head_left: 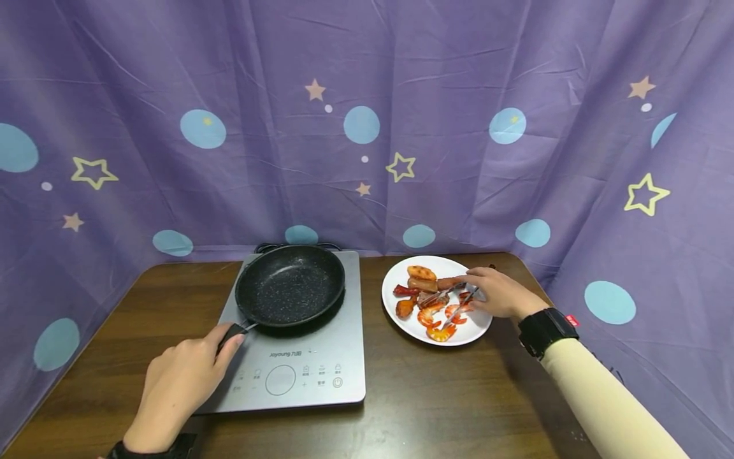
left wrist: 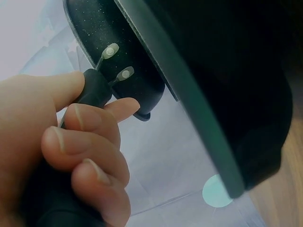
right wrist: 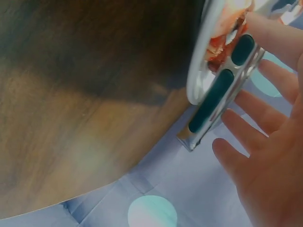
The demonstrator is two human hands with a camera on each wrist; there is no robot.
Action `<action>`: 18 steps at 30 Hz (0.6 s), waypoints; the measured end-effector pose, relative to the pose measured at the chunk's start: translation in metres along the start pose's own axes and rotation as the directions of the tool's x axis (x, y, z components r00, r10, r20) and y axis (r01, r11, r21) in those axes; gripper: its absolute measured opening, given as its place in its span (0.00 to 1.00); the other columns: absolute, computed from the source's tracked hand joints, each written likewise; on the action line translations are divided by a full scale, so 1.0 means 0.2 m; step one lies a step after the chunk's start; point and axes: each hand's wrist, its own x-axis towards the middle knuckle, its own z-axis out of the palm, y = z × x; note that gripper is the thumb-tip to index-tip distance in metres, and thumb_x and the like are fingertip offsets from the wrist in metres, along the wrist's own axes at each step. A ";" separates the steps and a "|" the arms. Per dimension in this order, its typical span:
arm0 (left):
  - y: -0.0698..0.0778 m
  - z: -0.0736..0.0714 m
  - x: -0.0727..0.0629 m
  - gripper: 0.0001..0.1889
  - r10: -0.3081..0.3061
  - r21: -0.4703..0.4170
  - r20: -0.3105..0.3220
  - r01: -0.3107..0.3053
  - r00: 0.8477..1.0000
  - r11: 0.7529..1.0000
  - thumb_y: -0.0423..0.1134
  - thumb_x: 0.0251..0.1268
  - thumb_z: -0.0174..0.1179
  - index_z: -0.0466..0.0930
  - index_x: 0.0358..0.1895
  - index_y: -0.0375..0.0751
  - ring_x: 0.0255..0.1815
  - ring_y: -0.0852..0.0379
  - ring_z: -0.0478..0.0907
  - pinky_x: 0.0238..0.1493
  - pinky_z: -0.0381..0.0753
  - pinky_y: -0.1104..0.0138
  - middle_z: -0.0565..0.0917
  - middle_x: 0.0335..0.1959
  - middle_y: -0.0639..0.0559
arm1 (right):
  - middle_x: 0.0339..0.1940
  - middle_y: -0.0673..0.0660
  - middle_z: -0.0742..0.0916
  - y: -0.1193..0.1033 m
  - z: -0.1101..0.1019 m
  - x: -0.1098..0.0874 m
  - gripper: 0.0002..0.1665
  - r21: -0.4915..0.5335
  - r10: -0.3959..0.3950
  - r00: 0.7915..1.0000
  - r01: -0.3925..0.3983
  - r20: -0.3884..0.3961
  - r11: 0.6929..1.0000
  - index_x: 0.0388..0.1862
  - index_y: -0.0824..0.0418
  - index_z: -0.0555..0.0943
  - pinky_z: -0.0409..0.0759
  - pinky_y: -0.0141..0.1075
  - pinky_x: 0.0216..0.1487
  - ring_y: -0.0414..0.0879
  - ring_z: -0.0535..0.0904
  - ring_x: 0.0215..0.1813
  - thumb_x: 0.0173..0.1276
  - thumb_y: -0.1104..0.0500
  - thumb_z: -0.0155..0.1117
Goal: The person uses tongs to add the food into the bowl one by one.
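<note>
My left hand (head_left: 186, 366) grips the black handle (left wrist: 92, 90) of a speckled frying pan (head_left: 289, 287), its fingers curled round it. The pan sits over an induction cooktop (head_left: 338, 341). At the right, my right hand (head_left: 499, 292) is over the edge of a white plate (head_left: 395, 268). Its fingers are spread and fairly straight beside metal tongs (right wrist: 213, 97) with dark green grip pads. The tongs' arms stand apart, tips among the food. Shrimp (head_left: 430, 313), a drumstick (head_left: 405, 308), a sausage (head_left: 422, 284) and a piece of bread (head_left: 421, 273) lie on the plate.
A brown wooden table (head_left: 424, 395) carries everything. Behind it hangs a purple curtain (head_left: 447, 210) with stars and dots. A black cable (head_left: 269, 247) lies behind the cooktop. The table's right edge runs close by my right wrist.
</note>
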 end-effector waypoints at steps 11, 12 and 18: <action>0.00 0.00 0.00 0.30 -0.008 -0.006 0.018 0.008 1.000 1.000 0.61 0.84 0.51 0.81 0.68 0.40 0.15 0.46 0.75 0.13 0.66 0.56 0.87 0.27 0.38 | 0.51 0.63 0.84 0.02 0.05 0.02 0.31 -0.065 -0.073 0.994 0.068 -0.087 0.996 0.62 0.60 0.87 0.77 0.59 0.61 0.62 0.81 0.55 0.60 0.54 0.85; 0.00 0.00 0.00 0.30 -0.010 -0.006 0.021 0.010 1.000 1.000 0.61 0.84 0.51 0.81 0.68 0.40 0.16 0.46 0.75 0.13 0.66 0.56 0.87 0.27 0.37 | 0.51 0.63 0.84 0.02 0.05 0.02 0.30 -0.061 -0.071 0.994 0.066 -0.087 0.996 0.60 0.60 0.87 0.77 0.59 0.61 0.61 0.81 0.55 0.60 0.54 0.85; 0.00 0.00 0.01 0.29 0.002 -0.010 0.010 -0.002 1.000 1.000 0.60 0.84 0.52 0.81 0.67 0.39 0.16 0.46 0.76 0.13 0.66 0.56 0.87 0.28 0.37 | 0.49 0.59 0.86 0.02 0.04 -0.01 0.28 -0.031 -0.094 0.991 0.091 -0.098 0.995 0.53 0.61 0.88 0.79 0.56 0.61 0.59 0.83 0.54 0.56 0.53 0.87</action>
